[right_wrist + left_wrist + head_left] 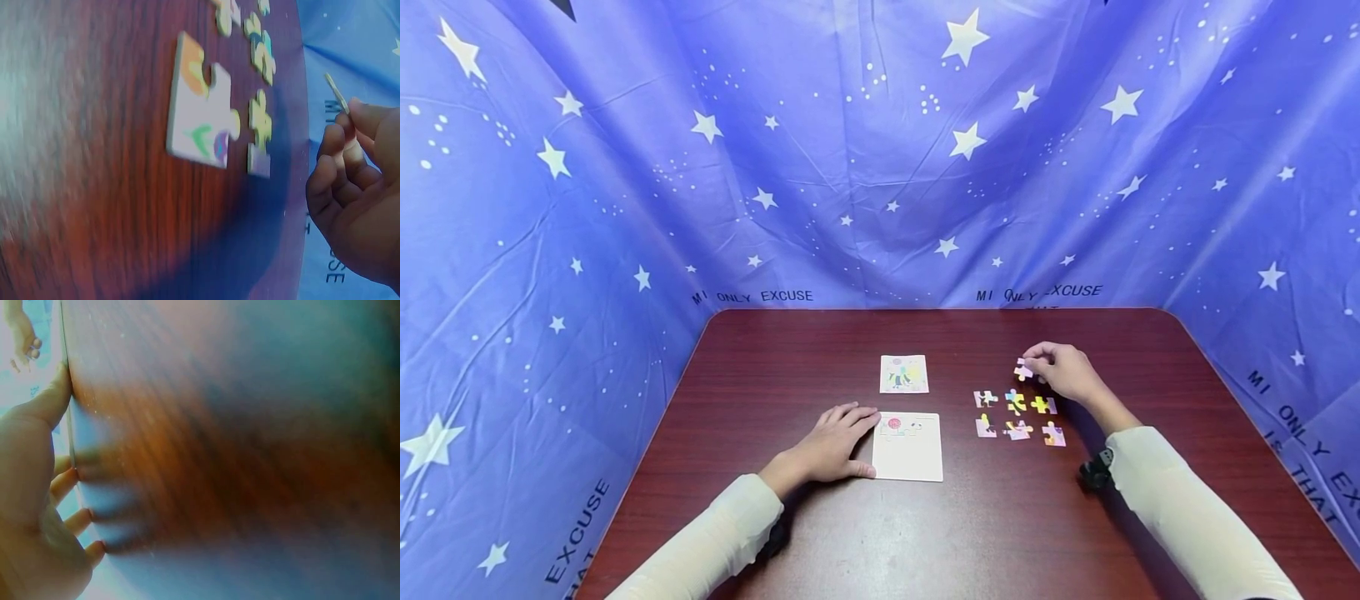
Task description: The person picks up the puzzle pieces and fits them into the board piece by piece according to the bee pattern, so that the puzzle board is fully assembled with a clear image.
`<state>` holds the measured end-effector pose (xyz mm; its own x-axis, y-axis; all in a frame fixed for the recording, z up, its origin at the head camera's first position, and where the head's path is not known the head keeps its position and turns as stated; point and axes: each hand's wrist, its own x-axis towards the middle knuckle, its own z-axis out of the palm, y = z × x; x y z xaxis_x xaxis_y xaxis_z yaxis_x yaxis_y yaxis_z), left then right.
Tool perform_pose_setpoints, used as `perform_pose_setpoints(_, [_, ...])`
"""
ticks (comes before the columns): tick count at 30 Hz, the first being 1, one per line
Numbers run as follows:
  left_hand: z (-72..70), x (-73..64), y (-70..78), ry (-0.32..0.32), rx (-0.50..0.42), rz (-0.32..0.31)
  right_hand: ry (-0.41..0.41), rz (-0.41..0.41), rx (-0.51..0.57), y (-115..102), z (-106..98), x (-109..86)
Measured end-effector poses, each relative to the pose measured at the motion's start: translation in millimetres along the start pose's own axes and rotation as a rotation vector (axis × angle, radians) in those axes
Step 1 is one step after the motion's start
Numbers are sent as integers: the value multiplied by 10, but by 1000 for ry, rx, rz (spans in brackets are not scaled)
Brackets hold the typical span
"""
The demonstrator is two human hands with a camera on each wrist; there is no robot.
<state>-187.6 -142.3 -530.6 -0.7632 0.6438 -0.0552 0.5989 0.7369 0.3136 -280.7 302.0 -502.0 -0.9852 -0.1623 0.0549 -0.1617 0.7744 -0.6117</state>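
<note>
Pinched between thumb and finger of the right hand (1063, 372): one puzzle piece (1023, 369), held by its edge, probably to leave the print visible. Six loose pieces (1054, 435) just nearer the person, two rows, likely spread for easy picking. Left hand (833, 443), fingers extended, touches white board (907, 458), presumably steadying it. Picture card (904, 374) beyond. Right wrist view adds the piece's thin edge; head, its face.

Right hand (1066, 372) pinching puzzle piece (1023, 369), white board (907, 458)
</note>
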Motion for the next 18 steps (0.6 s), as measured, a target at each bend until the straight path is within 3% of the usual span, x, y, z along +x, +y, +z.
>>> perform_pose_setpoints(13, [10, 2, -11, 5, 9, 1, -124, -14, 156, -245, 276, -31])
perform_pose_setpoints(18, [7, 2, -8, 2, 14, 1, -136, -40, 179, -366, 381, -56])
